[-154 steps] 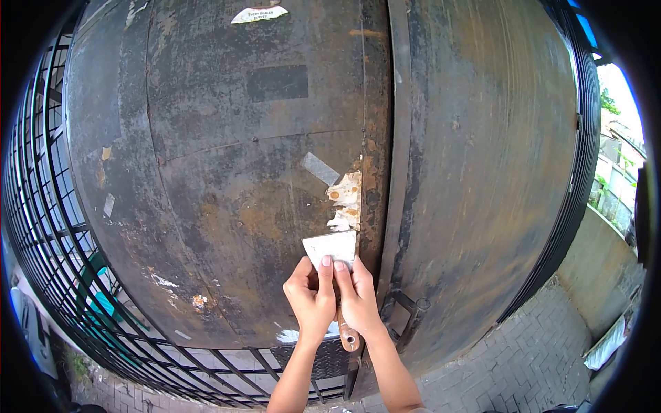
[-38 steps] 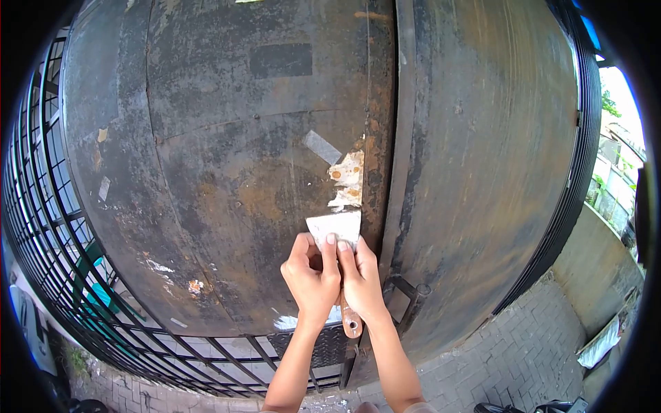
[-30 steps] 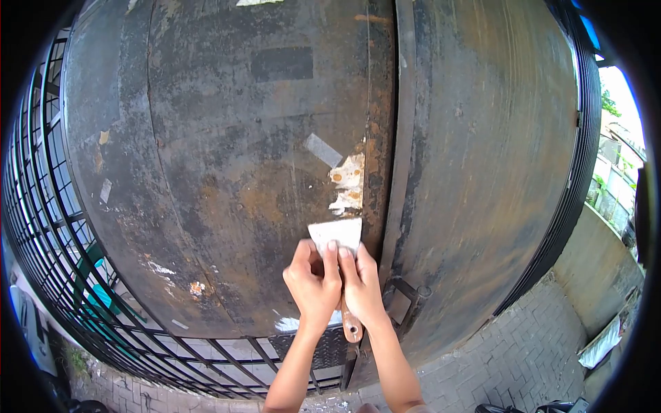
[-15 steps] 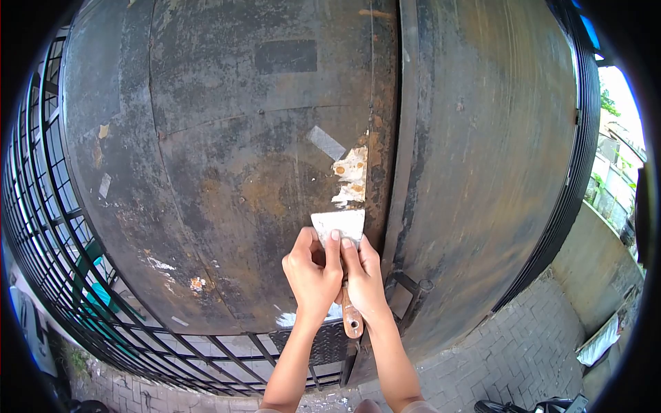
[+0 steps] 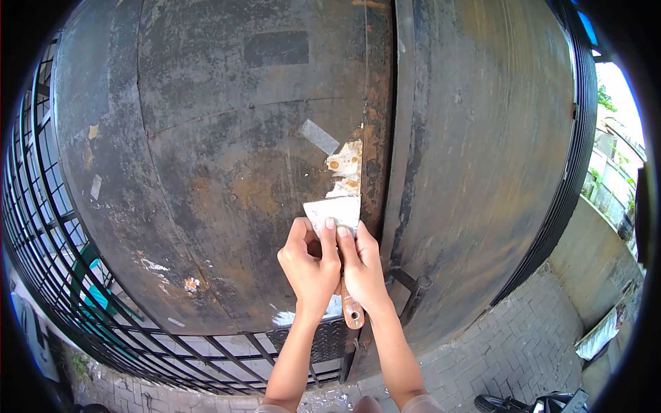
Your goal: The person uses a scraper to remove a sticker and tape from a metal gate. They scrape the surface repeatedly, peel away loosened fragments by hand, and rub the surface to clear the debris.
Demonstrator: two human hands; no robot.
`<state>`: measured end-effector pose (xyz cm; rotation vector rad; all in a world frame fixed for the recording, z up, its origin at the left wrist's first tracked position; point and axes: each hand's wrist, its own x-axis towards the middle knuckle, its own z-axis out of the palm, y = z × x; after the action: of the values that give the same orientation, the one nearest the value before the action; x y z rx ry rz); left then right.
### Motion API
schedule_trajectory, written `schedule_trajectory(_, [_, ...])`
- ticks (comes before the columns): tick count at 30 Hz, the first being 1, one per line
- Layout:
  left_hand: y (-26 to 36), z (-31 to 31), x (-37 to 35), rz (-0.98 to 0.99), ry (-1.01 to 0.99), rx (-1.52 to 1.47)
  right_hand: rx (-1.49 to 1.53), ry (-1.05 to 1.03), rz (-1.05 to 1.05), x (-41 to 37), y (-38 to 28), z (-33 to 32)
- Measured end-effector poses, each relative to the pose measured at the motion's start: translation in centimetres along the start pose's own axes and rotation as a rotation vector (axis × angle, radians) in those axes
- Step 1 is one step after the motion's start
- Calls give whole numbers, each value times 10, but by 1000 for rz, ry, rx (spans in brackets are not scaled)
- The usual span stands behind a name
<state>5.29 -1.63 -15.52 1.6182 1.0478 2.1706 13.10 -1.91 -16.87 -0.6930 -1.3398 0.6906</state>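
Both hands grip one scraper (image 5: 333, 210), a wide pale blade with a worn wooden handle that sticks out below my palms. My left hand (image 5: 311, 265) pinches the blade from the left, thumb flat on its face. From the right, my right hand (image 5: 361, 272) holds blade and handle, its thumb beside the other. The blade's upper edge meets the lower end of a torn white paper remnant (image 5: 346, 167) with brownish spots, stuck to a rusty dark metal gate panel (image 5: 227, 158). Just above that remnant a grey tape strip (image 5: 319, 136) clings to the panel.
A second metal panel (image 5: 489, 172) stands to the right past a vertical seam. Below right of my hands juts a gate handle (image 5: 413, 296). Black bars (image 5: 172, 354) run along the lower left. Grey paving (image 5: 509, 358) and part of a motorbike (image 5: 530, 403) lie below right.
The scraper has moved up against the white remnant, covering its lower end and closing the small gap there. Both hands keep the same grip. The view has shifted slightly.
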Motion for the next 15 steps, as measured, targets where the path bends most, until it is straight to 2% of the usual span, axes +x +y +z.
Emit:
schedule_trajectory(2, [-8, 1, -3, 16, 8, 13, -52, 22, -76, -2, 10, 1])
schedule_trajectory(4, [-5, -1, -2, 30, -2, 10, 25, 42, -100, -3, 9, 6])
schedule_trajectory(8, [3, 0, 6, 34, 2, 8, 55, -17, 28, 3, -3, 3])
schedule_trajectory(13, [3, -4, -3, 22, 3, 60, -3, 64, -109, -4, 3, 10])
schedule_trajectory(15, [-2, -5, 0, 15, -23, 45, 61, 28, 32, -4, 1, 6])
